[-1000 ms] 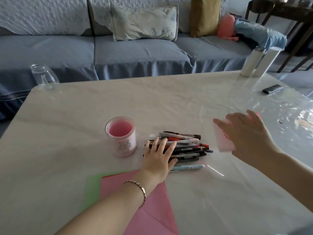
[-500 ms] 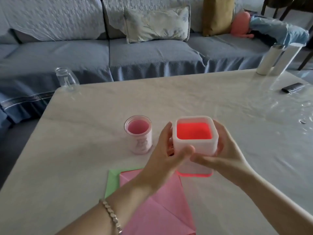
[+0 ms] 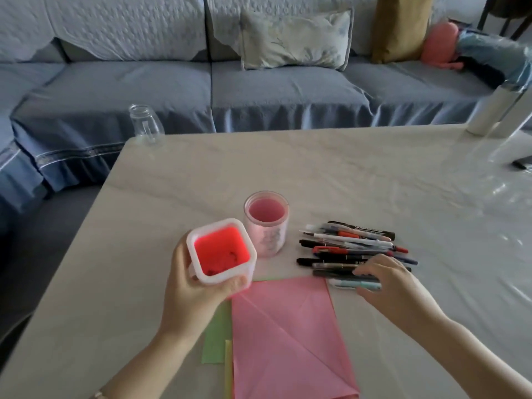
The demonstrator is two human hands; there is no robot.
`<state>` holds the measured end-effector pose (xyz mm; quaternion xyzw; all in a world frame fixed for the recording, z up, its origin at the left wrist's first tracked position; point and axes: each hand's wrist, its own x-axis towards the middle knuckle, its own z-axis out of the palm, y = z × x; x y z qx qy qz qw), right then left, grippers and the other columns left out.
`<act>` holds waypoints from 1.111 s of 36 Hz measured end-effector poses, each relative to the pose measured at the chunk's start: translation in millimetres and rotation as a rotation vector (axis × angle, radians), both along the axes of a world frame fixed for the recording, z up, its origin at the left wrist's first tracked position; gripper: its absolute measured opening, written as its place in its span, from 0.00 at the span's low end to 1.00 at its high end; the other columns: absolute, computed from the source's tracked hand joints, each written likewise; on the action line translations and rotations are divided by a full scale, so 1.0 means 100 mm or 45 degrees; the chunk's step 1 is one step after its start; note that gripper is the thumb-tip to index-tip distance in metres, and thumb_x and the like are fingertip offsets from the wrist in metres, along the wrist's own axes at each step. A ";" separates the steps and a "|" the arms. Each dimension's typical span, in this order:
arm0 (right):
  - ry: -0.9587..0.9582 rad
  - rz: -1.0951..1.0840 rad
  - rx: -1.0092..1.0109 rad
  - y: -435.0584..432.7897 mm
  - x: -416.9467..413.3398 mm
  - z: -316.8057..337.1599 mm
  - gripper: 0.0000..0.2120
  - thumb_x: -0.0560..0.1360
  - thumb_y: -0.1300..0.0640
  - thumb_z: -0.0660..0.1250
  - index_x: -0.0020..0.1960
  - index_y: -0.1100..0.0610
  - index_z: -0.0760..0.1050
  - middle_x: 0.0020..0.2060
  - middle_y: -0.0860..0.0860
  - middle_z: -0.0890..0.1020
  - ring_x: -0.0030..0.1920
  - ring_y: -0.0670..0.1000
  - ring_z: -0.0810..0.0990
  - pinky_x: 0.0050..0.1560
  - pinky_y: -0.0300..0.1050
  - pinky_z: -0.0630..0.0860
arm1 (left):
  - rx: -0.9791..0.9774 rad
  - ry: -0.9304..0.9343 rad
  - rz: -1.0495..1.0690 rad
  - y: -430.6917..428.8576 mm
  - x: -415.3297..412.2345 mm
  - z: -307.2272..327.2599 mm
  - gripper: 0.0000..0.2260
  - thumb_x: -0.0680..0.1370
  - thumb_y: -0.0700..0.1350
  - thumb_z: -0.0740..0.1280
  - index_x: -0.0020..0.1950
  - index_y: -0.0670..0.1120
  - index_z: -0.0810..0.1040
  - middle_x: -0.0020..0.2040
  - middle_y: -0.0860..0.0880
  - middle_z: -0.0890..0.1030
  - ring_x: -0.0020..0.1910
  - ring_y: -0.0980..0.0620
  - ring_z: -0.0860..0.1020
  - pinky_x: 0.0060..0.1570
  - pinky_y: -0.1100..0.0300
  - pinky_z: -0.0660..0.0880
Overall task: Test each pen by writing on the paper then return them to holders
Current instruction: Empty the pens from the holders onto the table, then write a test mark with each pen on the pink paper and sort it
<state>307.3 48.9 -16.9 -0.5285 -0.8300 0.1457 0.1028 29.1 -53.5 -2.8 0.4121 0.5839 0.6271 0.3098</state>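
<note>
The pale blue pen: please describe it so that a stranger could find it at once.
On the pale table, find the pile of pens beside the pink paper. The pale blue pen lies at the pile's near edge; the pens next to it are black.

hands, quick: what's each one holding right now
Left hand: closed round the square holder.
Right hand: open, fingers resting on the pen pile, no pen gripped.

left hand: raised, grip round square holder | right hand: palm down, fingertips perhaps pinching a pen
</note>
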 end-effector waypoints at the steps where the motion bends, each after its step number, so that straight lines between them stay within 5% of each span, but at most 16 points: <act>1: -0.076 0.010 -0.004 0.01 0.01 -0.01 0.12 0.72 0.56 0.69 0.55 0.51 0.78 0.47 0.42 0.72 0.58 0.48 0.73 0.48 0.35 0.65 | -0.012 0.014 0.008 0.03 -0.04 -0.02 0.32 0.57 0.31 0.78 0.59 0.42 0.73 0.48 0.50 0.81 0.45 0.58 0.80 0.38 0.67 0.76; 7: -0.414 0.025 0.009 0.02 -0.04 -0.08 0.13 0.77 0.49 0.60 0.61 0.49 0.73 0.58 0.45 0.73 0.63 0.48 0.69 0.56 0.40 0.66 | -0.028 0.142 0.019 0.41 -0.21 -0.09 0.31 0.57 0.26 0.78 0.49 0.53 0.72 0.41 0.66 0.81 0.40 0.67 0.78 0.36 0.74 0.72; 14: -0.402 -0.024 0.046 0.03 -0.04 -0.23 0.13 0.78 0.52 0.60 0.60 0.52 0.73 0.57 0.48 0.73 0.62 0.51 0.70 0.57 0.42 0.66 | -0.208 0.114 -0.057 0.65 -0.53 -0.27 0.35 0.59 0.35 0.80 0.63 0.46 0.71 0.54 0.50 0.79 0.43 0.66 0.78 0.42 0.72 0.74; 17: -0.395 -0.037 0.084 0.03 0.00 -0.29 0.12 0.78 0.52 0.59 0.59 0.51 0.74 0.56 0.47 0.74 0.62 0.50 0.70 0.57 0.42 0.65 | -0.308 0.145 0.004 0.53 -0.47 -0.30 0.37 0.67 0.34 0.76 0.71 0.49 0.62 0.62 0.52 0.73 0.56 0.61 0.75 0.54 0.64 0.74; 19: -0.373 -0.025 0.113 0.01 -0.01 -0.28 0.08 0.76 0.55 0.64 0.54 0.52 0.76 0.52 0.48 0.77 0.58 0.52 0.74 0.56 0.45 0.67 | -0.334 0.402 0.250 0.41 -0.34 -0.34 0.40 0.69 0.38 0.75 0.74 0.44 0.56 0.69 0.45 0.65 0.67 0.48 0.67 0.65 0.51 0.67; 23: -0.145 0.079 0.257 -0.08 -0.08 -0.13 0.12 0.61 0.63 0.78 0.42 0.56 0.79 0.35 0.50 0.80 0.36 0.56 0.81 0.38 0.47 0.76 | 0.253 0.930 0.320 0.17 0.01 -0.31 0.25 0.72 0.41 0.65 0.67 0.38 0.63 0.64 0.37 0.65 0.64 0.38 0.65 0.60 0.44 0.69; 27: 0.161 0.236 0.145 -0.27 -0.28 0.23 0.09 0.75 0.55 0.65 0.54 0.55 0.78 0.46 0.48 0.78 0.41 0.50 0.79 0.39 0.40 0.71 | 0.404 1.160 -0.187 0.09 0.33 -0.14 0.20 0.76 0.45 0.62 0.66 0.43 0.65 0.64 0.47 0.67 0.65 0.49 0.66 0.68 0.60 0.60; 31: 0.231 0.472 0.123 -0.44 -0.44 0.52 0.10 0.72 0.48 0.64 0.52 0.46 0.77 0.45 0.41 0.77 0.38 0.43 0.76 0.35 0.36 0.73 | 0.394 1.440 -0.384 0.14 0.60 -0.07 0.19 0.77 0.51 0.60 0.64 0.43 0.68 0.57 0.48 0.77 0.56 0.52 0.73 0.59 0.59 0.66; 34: 0.246 0.406 0.199 -0.48 -0.46 0.66 0.07 0.69 0.46 0.68 0.46 0.43 0.79 0.39 0.38 0.79 0.36 0.39 0.76 0.33 0.33 0.72 | 0.380 1.411 -0.399 0.16 0.66 -0.04 0.09 0.76 0.50 0.59 0.51 0.47 0.72 0.39 0.52 0.78 0.38 0.54 0.72 0.38 0.63 0.66; 37: 0.813 0.056 -0.108 -0.44 -0.49 0.76 0.07 0.64 0.52 0.76 0.40 0.48 0.79 0.31 0.41 0.81 0.27 0.40 0.75 0.29 0.29 0.70 | 0.210 1.235 -0.397 0.11 0.65 -0.04 0.10 0.78 0.52 0.56 0.49 0.48 0.73 0.36 0.54 0.76 0.34 0.57 0.70 0.35 0.64 0.67; 40: 1.274 -0.209 -0.453 -0.40 -0.51 0.81 0.09 0.64 0.58 0.73 0.43 0.57 0.77 0.24 0.48 0.76 0.20 0.46 0.69 0.22 0.34 0.65 | 0.057 0.920 -0.452 0.03 0.65 0.01 0.15 0.79 0.55 0.54 0.57 0.48 0.73 0.38 0.61 0.72 0.35 0.61 0.70 0.36 0.76 0.66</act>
